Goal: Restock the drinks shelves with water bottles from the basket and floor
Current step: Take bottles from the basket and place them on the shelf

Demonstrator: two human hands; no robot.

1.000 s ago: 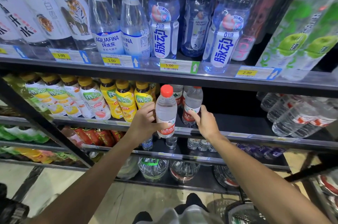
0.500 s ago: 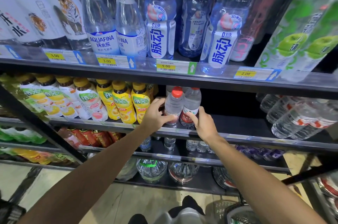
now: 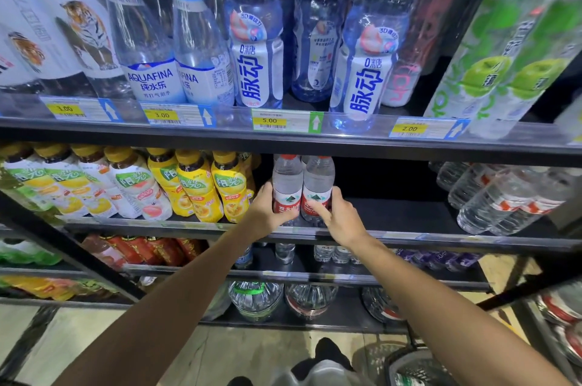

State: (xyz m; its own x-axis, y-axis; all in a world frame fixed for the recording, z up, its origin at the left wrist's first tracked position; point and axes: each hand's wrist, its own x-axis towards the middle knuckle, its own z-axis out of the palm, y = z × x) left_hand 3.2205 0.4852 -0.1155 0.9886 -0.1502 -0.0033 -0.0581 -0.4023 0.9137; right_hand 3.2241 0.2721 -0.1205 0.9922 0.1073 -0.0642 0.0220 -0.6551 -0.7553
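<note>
Shelves of drinks fill the view, floor tiles showing below between my arms. On the middle shelf [image 3: 393, 212] two red-label water bottles [image 3: 317, 184] stand upright side by side near the front edge, just right of the yellow juice bottles [image 3: 195, 187]. My left hand [image 3: 267, 210] wraps the left bottle at its label, and my right hand [image 3: 338, 212] holds the right bottle low on its side; both hands are clamped on these bottles, with the bottles touching each other between them. A third cap seems to sit behind them, though I cannot tell for sure.

To the right of this pair the shelf is dark and bare for a long stretch, until the clear bottles [image 3: 504, 196] at the far right. So I judge the restock is only begun on this row: two bottles are set or nearly set, and much room is left to fill. The basket [image 3: 419, 366] shows at the bottom right by my feet, its contents mostly out of view, so how many bottles remain I cannot say. Next I would let go and reach down for more.
</note>
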